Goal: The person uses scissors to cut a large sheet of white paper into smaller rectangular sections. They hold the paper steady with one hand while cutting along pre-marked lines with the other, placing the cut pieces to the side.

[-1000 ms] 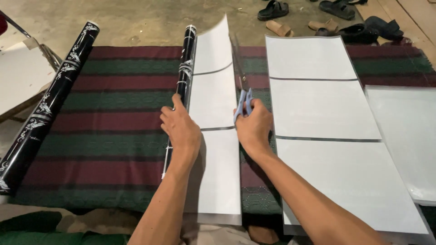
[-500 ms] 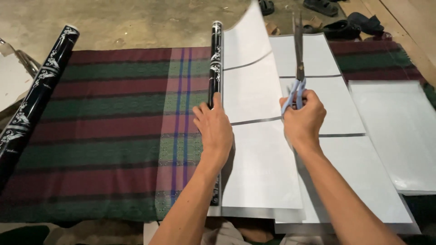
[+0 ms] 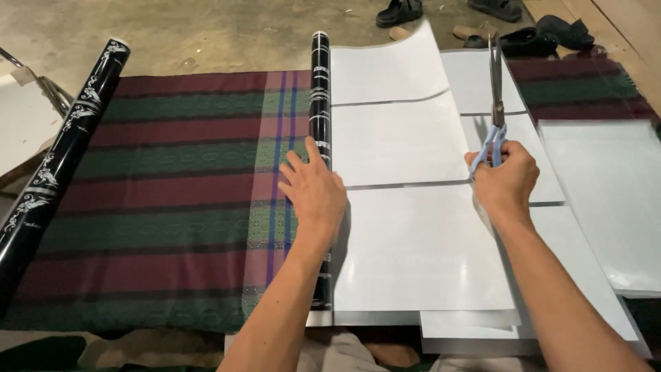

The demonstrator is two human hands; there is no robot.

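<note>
left hand (image 3: pixel 313 189) flat and released on black roll (image 3: pixel 320 89), right hand (image 3: pixel 506 182) grip clenched around blue-handled scissors (image 3: pixel 496 103) over white sheets (image 3: pixel 413 241)

Scissors (image 3: pixel 496 103) in right hand (image 3: pixel 506 180), now farther right, off the unrolled sheet (image 3: pixel 406 207).

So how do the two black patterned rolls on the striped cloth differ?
The middle roll lies straight up the picture, pinned under the left hand, with white sheet unrolled from it. The far-left roll lies slanted at the striped cloth's edge, untouched and fully wound. Both are black with white ornament.
</note>
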